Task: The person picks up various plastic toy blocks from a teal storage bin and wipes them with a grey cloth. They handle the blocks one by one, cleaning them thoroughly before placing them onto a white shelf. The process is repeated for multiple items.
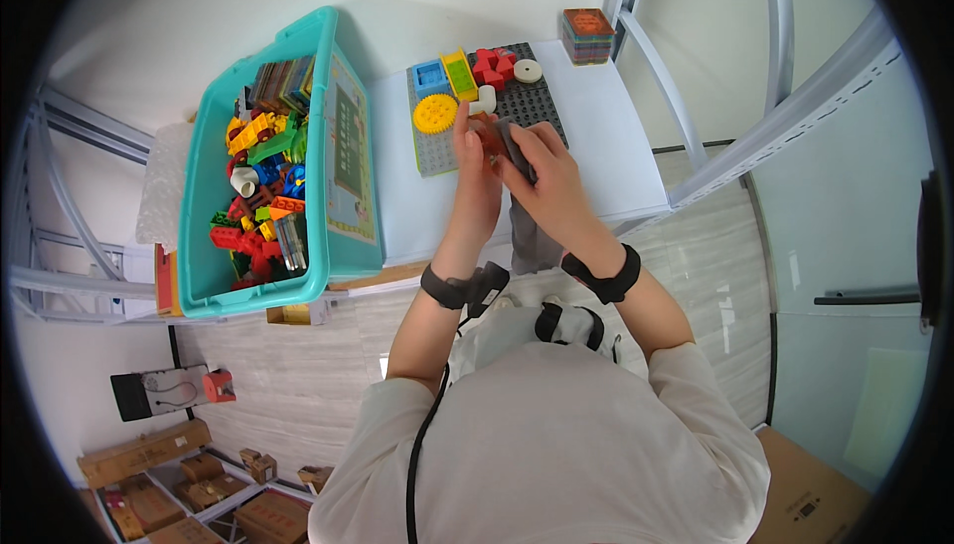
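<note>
My left hand (477, 171) grips a translucent reddish-brown plastic piece (492, 143), partly covered by fingers. My right hand (548, 179) holds a grey cloth (525, 227) against that piece, and the cloth hangs over the table's front edge. Just beyond the hands lies a grey studded baseplate (440, 156) with a darker part (548, 108). On it are a yellow gear (435, 113), a blue block (430, 78), a yellow-and-green piece (459, 74), red pieces (493, 67), a white round disc (528, 71) and a white elbow pipe (484, 99).
At the left of the white table (604, 164) stands a teal plastic bin (328, 246) full of toy bricks and tiles. A stack of translucent coloured tiles (589, 37) sits at the back right corner. Metal frame posts (663, 82) rise beside the table's right end.
</note>
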The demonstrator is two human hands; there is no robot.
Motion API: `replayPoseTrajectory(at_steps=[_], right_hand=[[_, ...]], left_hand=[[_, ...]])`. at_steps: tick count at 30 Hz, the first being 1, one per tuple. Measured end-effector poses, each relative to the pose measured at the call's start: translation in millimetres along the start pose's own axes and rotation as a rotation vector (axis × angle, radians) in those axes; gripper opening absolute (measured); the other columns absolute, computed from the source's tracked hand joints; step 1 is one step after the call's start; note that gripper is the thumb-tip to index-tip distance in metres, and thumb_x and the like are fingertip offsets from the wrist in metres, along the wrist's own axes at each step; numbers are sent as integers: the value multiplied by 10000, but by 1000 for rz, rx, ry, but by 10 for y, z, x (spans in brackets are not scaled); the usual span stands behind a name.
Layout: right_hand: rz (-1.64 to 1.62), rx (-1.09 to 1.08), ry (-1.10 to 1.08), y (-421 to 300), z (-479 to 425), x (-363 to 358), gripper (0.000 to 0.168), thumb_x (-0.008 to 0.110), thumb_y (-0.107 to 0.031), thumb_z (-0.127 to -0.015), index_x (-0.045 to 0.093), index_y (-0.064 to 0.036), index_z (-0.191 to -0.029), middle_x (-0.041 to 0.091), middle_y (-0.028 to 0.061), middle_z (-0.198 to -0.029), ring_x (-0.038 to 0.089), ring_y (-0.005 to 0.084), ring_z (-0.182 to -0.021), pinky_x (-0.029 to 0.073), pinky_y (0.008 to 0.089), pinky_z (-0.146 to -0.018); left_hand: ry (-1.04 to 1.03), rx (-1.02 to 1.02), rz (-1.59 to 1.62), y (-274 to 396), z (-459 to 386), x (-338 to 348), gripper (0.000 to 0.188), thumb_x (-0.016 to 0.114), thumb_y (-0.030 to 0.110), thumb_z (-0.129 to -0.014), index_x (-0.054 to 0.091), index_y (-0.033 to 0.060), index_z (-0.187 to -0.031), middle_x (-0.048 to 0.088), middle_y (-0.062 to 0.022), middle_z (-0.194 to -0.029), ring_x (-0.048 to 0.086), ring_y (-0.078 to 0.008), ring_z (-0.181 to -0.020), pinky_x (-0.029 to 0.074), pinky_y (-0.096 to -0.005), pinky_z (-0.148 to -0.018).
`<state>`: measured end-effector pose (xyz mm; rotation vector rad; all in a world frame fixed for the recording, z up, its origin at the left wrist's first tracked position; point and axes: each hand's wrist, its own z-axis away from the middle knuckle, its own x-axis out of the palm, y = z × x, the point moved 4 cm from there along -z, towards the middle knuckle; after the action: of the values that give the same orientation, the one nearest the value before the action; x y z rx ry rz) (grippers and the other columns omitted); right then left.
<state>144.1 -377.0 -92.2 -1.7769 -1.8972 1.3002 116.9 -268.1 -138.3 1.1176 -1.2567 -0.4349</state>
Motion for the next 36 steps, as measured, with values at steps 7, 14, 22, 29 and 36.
replayPoseTrajectory(at_steps=[7, 14, 22, 29, 36], right_hand=[[31, -132, -191, -98, 70, 78, 396, 596, -100, -835, 503, -43, -1215, 465, 126, -1079, 578, 329, -897, 508, 397, -692], [343, -277, -122, -351, -53, 30, 450, 564, -46, -786, 519, -59, -1233, 470, 109, -1023, 545, 288, -924, 514, 355, -669], [630, -207, -20, -144, -117, 27, 406, 602, -81, -729, 564, -37, -1131, 482, 89, -971, 546, 257, -838, 520, 333, -633], [470, -268, -109, -317, 62, 180, 462, 605, -28, -710, 560, -52, -1169, 477, 98, -1033, 545, 274, -925, 514, 354, -682], [496, -234, -87, -224, 98, 136, 420, 586, -49, -730, 568, -66, -1150, 484, 81, -1006, 549, 262, -880, 516, 340, -652]], left_hand=[[-209, -6, 275, 125, 20, 128, 676, 262, 610, -959, 273, 161, -1465, 481, -79, -1279, 485, -223, -1177, 393, -417, -1016], [-228, 10, 251, 128, 8, 129, 694, 195, 605, -964, 267, 139, -1472, 470, -82, -1344, 440, -235, -1252, 333, -404, -1072], [-139, -61, 282, 235, 66, 207, 700, 199, 633, -952, 314, 155, -1451, 424, -118, -1391, 430, -258, -1265, 318, -420, -1072], [-262, 42, 436, 178, -50, 92, 713, 217, 632, -949, 307, 128, -1447, 463, -183, -1329, 455, -289, -1220, 315, -429, -1066], [-164, 85, 361, 263, -83, 102, 706, 228, 627, -950, 312, 126, -1440, 488, -153, -1299, 463, -290, -1190, 333, -443, -1049]])
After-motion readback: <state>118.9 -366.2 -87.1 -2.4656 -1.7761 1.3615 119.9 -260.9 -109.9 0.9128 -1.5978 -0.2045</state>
